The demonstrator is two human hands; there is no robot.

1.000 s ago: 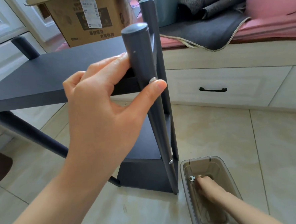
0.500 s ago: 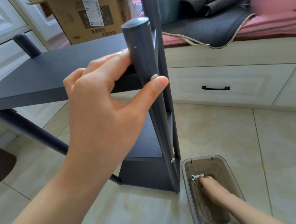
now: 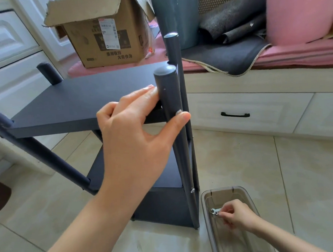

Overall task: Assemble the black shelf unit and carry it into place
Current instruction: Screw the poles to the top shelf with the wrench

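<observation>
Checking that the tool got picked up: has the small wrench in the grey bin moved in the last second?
Yes. The small wrench, pinched by the right hand, has shifted slightly toward the middle of the grey bin, away from its far-left corner.

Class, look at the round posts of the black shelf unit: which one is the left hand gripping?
The near right post, directly before the camera. The left hand wraps it where the top board meets it; the other posts are untouched.

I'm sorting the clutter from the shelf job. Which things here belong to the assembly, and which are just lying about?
Part of the job:
black shelf unit
post, gripped by left hand
small wrench, pinched by right hand
clear plastic bin

Lying about:
cardboard box
grey mats
pink cushion
</observation>
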